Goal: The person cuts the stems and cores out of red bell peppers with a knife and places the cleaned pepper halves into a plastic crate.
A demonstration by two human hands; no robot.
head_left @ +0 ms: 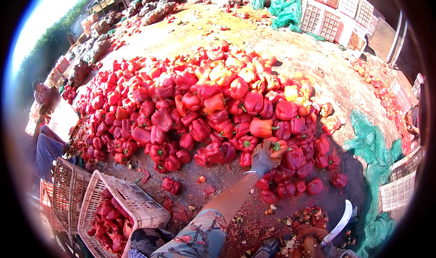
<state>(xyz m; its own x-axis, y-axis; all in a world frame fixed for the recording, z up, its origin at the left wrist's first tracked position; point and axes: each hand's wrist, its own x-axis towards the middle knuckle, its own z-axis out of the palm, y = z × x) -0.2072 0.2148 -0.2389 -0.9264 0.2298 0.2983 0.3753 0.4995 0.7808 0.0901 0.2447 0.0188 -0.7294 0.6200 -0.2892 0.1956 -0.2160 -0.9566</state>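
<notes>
Reaching into a large heap of red bell peppers (190, 101), my left hand (262, 160) looks greyish, with a pale band at its wrist. Its fingers are closed around an orange-red bell pepper (279, 149) at the near right side of the heap. Just beyond it lies an orange bell pepper (260, 127) with a green stem. Low at the right, my right hand (312, 245) is closed around a knife; the knife's (339, 225) pale curved blade points up and away. The handle is hidden in the fingers.
At the near left, a tilted plastic crate (136, 201) holds red pepper pieces, beside another crate (68, 190). Trimmings (313, 217) litter the ground near my shoe (267, 248). Green netting (372, 144) lies right. A person (47, 144) sits far left; stacked crates (334, 15) stand behind.
</notes>
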